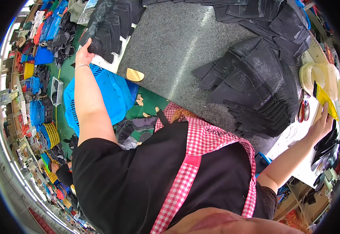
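Checked apron (210, 142); left hand (85, 53) at black pieces (106, 37), grip unclear; right hand (321, 124) pinching yellow object (325, 99); scissors (303, 111) near

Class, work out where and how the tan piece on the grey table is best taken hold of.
Probably pinch the tan piece by its near edge, coming from the near side, where the grey table ends: it lies flat right by that rim, so sliding it slightly outward should expose its underside.
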The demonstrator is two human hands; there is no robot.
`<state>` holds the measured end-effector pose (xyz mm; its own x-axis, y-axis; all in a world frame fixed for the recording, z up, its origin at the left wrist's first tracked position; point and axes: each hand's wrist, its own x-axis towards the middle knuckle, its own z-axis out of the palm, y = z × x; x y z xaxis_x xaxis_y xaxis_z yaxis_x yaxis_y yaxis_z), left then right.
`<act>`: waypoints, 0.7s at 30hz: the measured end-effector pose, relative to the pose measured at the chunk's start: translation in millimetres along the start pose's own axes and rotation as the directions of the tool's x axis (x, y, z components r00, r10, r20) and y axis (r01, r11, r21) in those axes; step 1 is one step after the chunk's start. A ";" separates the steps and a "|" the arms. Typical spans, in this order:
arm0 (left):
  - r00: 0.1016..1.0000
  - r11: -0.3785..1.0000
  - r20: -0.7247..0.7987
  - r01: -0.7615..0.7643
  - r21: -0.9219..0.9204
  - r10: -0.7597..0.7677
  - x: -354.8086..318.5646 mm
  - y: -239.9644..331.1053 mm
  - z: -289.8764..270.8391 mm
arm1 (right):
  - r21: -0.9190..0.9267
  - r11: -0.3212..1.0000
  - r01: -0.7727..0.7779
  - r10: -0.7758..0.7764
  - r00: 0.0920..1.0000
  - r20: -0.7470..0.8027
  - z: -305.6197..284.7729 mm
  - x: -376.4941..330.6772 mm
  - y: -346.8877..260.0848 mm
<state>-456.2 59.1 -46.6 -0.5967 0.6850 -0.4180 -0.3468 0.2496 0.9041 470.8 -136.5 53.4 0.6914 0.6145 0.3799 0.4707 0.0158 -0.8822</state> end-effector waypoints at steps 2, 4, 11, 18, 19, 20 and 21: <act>0.996 0.981 -0.063 -0.055 0.187 0.068 -2.7 0.6 9.6 | -0.053 0.999 0.009 -0.011 0.999 -0.033 -3.4 0.0 -3.3; 0.924 0.675 -0.045 -0.243 0.697 0.379 35.7 27.8 -48.7 | -0.074 0.997 -0.009 0.007 1.000 -0.029 3.2 6.0 3.0; 0.693 0.622 0.470 -0.711 0.327 0.546 -153.9 -24.4 176.5 | -0.669 0.728 0.147 -0.234 0.971 -0.042 13.3 46.5 46.3; 0.367 0.328 0.912 -0.897 0.295 0.184 -381.0 -133.4 320.0 | -0.666 0.717 0.207 -0.211 0.975 0.075 57.8 27.2 14.5; 0.326 0.198 0.922 -0.937 0.286 0.207 -385.2 -133.5 324.7 | -0.653 0.736 0.176 -0.162 0.983 0.083 60.7 25.6 9.3; 0.362 0.291 0.923 -0.904 0.313 0.131 -385.4 -129.5 326.1 | -0.610 0.788 0.081 -0.029 0.995 0.094 60.5 27.3 0.0; 0.371 0.336 0.924 -0.885 0.322 0.090 -387.1 -128.1 327.8 | -0.525 0.848 0.072 -0.042 0.997 0.069 56.7 29.6 6.3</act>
<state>56.4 -13.7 28.4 0.4165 0.9091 0.0084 0.6450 -0.3020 0.7020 463.1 -73.5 43.2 0.6313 0.6663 0.3968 0.7371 -0.3565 -0.5741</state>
